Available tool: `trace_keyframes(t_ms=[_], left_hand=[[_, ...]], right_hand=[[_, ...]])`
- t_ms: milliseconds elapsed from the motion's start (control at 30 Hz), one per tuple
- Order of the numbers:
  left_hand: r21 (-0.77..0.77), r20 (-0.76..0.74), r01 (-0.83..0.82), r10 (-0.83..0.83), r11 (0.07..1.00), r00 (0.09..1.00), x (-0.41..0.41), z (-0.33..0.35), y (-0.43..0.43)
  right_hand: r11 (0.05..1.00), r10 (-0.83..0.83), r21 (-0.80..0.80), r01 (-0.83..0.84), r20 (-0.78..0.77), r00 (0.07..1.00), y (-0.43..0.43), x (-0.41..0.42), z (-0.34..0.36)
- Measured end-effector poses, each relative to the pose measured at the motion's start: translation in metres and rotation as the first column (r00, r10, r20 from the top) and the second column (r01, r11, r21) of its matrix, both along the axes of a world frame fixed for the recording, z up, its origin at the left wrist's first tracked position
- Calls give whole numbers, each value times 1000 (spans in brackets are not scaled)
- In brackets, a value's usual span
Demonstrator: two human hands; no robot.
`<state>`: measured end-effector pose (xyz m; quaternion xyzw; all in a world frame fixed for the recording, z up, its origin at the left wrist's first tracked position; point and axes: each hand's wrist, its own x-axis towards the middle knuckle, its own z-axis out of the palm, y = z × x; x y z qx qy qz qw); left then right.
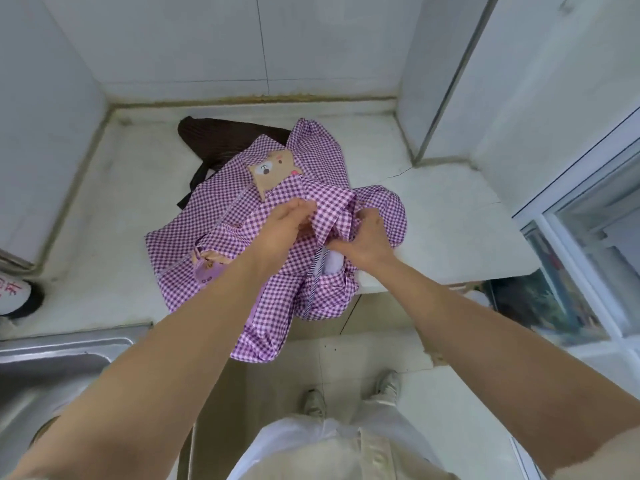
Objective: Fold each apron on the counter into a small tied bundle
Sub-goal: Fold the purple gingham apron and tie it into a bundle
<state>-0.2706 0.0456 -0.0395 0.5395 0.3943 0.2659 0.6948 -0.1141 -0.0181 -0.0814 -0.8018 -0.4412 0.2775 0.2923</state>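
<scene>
Purple checked apron [221, 223] lies rumpled on the counter [433, 202], up & to the right of the sink [52, 362]. Its near part spills over the counter's front edge. Both hands are on it, right of its centre, well apart from the sink.

L hand [289, 220]: fingers curled, pinching a raised fold of the check cloth. R hand [367, 237]: farthest from the sink, just beside the L hand w/ that fold standing between them, fingers curled round bunched cloth. The hands are close together; can't tell if they touch. Below the R hand a striped edge & a pale lining show.

Bear patch [273, 169] sits on the apron just beyond the L hand, on the side away from the sink. Dark brown apron [221, 135] lies at the back of the counter, partly under the purple one, far beyond the sink. White container w/ red marks [14, 292] stands at the frame edge, just above the sink.
</scene>
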Motion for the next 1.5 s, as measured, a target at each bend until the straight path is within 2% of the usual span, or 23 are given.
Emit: trace_keyframes(t_ms=[100,133,200,233,267,300,367,433,500,533,567,600,667,767,833,933,1033,1100,1200,1300,1367,1433,1500], left_hand=[[6,0,103,-103,995,995,5,-3,0],[30,-26,112,-111,993,993,5,-5,-2],[256,-179,83,-37,963,983,8,-11,-5],[470,-343,73,106,880,933,9,-18,-3],[633,-508,130,282,763,814,7,-24,0],[672,-637,214,407,709,655,5,-30,0],[500,-839,284,377,818,393,-6,-40,3],[299,-935,291,218,909,280,-14,-47,3],[204,-961,323,126,924,247,-16,-51,-2],[194,-947,319,92,928,309,-15,-53,-3],[164,-911,295,30,941,412,-14,-58,-5],[106,-852,252,-43,962,522,-11,-62,-8],[-58,-693,103,-114,993,711,-6,-65,-17],[-225,-514,-47,-77,973,854,10,-61,-37],[-330,-416,-73,-76,941,906,24,-59,-57],[-404,-341,-29,-121,914,932,47,-62,-93],[-452,-274,32,-172,892,946,76,-69,-149],[-456,-259,76,-213,887,942,101,-74,-199],[-457,-327,149,-322,877,888,125,-85,-262],[-480,-400,307,-516,822,757,135,-96,-322],[-497,-379,375,-584,783,718,133,-98,-353],[-417,-377,353,-512,838,772,132,-95,-370],[-304,-324,233,-330,924,887,135,-86,-371]], right_hand=[[952,116,-270,-144,-119,986,-16,1,-8],[943,105,-292,-158,-187,977,-20,-1,-11],[959,35,-259,-114,-292,956,-30,-1,-10],[967,-2,-238,-91,-364,931,-35,0,-8],[969,-42,-236,-69,-437,898,-38,1,-8],[965,-95,-259,-43,-496,863,-43,3,-8],[940,-203,-340,16,-522,828,-49,8,-15],[889,-331,-457,36,-586,740,-56,9,-25],[861,-427,-509,-1,-723,543,-61,4,-30],[875,-432,-484,-1,-781,451,-62,-1,-31],[890,-419,-455,11,-809,412,-63,-3,-35],[902,-403,-431,27,-816,415,-62,-6,-38],[916,-383,-391,93,-777,500,-62,-4,-42],[918,-394,-329,221,-706,589,-74,17,-41],[905,-421,-293,307,-708,566,-91,37,-36],[878,-448,-255,404,-734,510,-119,68,-33],[892,-409,-210,400,-751,518,-163,98,-32],[910,-391,-201,363,-710,586,-207,122,-33],[927,-361,-293,234,-529,768,-266,151,-44],[847,-302,-530,33,-429,851,-324,173,-51],[802,-194,-587,-108,-428,883,-355,180,-42],[821,-144,-554,-136,-432,890,-375,189,-33],[889,-167,-450,-88,-496,852,-379,192,-22]])
